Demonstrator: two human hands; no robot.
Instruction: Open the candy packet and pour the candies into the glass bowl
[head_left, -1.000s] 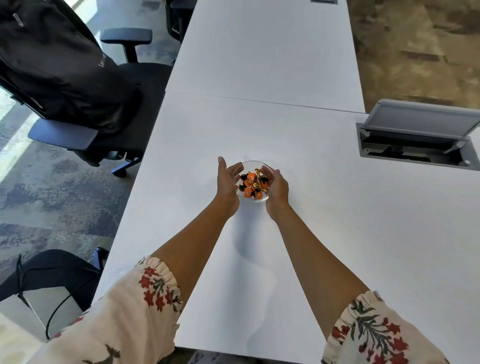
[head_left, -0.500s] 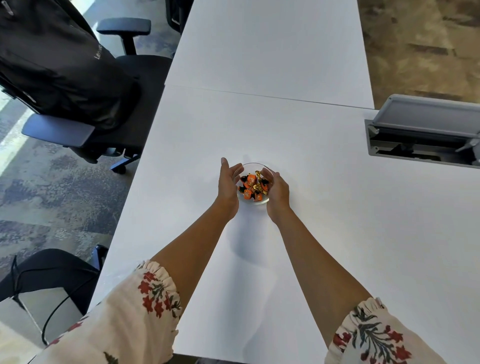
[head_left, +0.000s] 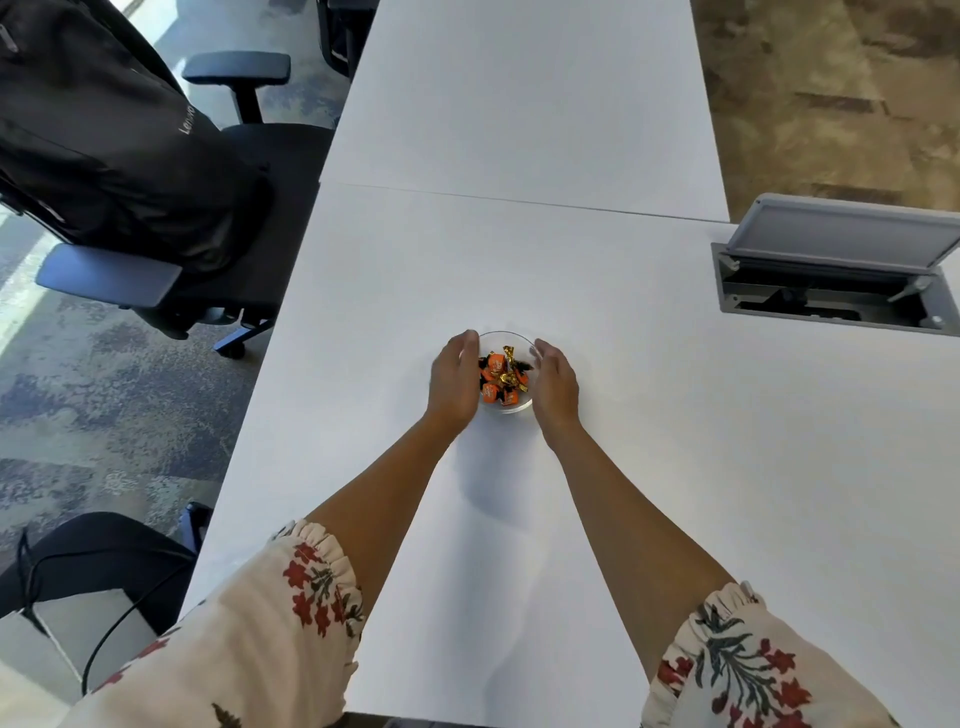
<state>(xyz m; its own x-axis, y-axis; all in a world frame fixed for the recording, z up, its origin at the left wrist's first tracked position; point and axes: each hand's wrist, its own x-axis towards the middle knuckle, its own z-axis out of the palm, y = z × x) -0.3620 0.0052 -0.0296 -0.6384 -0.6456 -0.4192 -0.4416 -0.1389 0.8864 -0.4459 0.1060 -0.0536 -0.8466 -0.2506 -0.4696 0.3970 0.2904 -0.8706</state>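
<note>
So the glass bowl (head_left: 506, 406) is sitting near the middle of the white table (head_left: 675, 467), and it's already holding the candies (head_left: 501, 376) (orange wrappers mostly, plus at least 1 gold one and some dark bits). No candy packet is showing anywhere in view, so I'm guessing the pouring part is basically done and this is just tidying the bowl's position.

Both hands are cupping the bowl. The left hand (head_left: 453, 376) is sitting at the bowl's 9 o'clock, fingers together and curved along the wall, tips reaching toward 11. The right hand (head_left: 557, 379) is mirroring it at 3 o'clock, fingers gently curled, tips up around 1. Neither one is clenching; they're loosely open and look to be touching or just beside the glass, though I can't tell for sure if they're actually pressing on it.

What could go wrong from here, in my opinion: the glass is smooth and the hold looks light, so if the person is lifting or sliding it unevenly, the bowl could be tipping and the heaped candies spilling over the rim. A quick shove could also be sending it skating across that slick tabletop.

Off at 2 o'clock there's an open cable hatch (head_left: 831, 291), well apart. The office chair (head_left: 218, 218) with a black backpack (head_left: 104, 156) is sitting at 10 o'clock.
</note>
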